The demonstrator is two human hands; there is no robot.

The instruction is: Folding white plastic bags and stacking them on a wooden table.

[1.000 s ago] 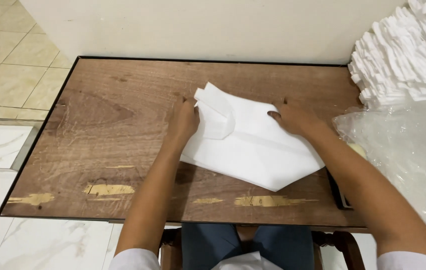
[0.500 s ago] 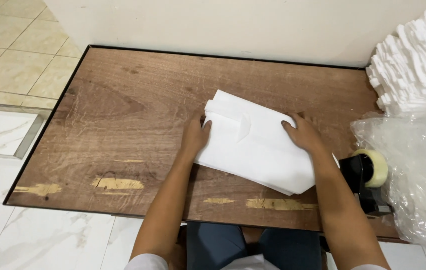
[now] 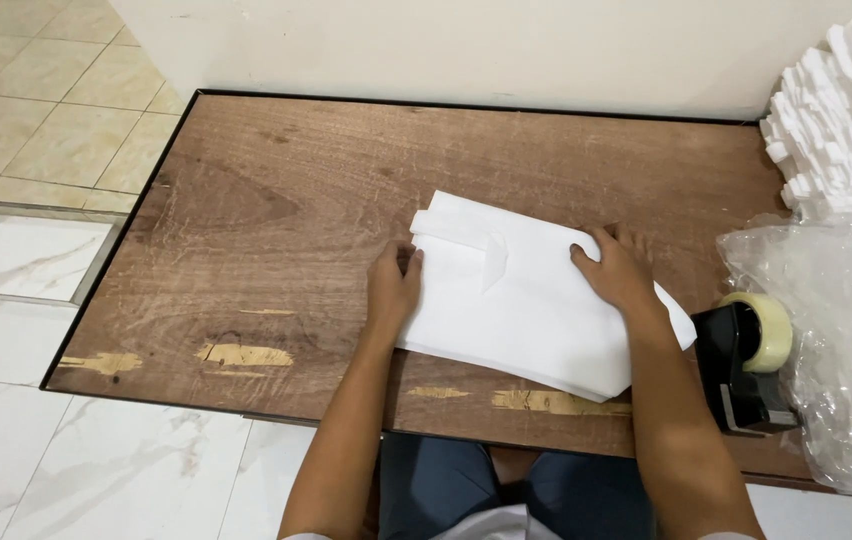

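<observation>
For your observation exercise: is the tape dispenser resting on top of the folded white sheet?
No, the tape dispenser stands on the table beside the white sheet.

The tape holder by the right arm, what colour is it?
Black, and the tape holder carries a pale yellowish roll of tape. The head view shows it.

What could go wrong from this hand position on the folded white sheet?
1. The left hand presses only the edge of the folded white sheet, so the small folded flap near the top could spring open.
2. The sheet's lower right corner lies close to the tape dispenser; the right hand sliding that way might knock it.
3. The loose clear plastic beside the dispenser may snag a forearm.
</observation>
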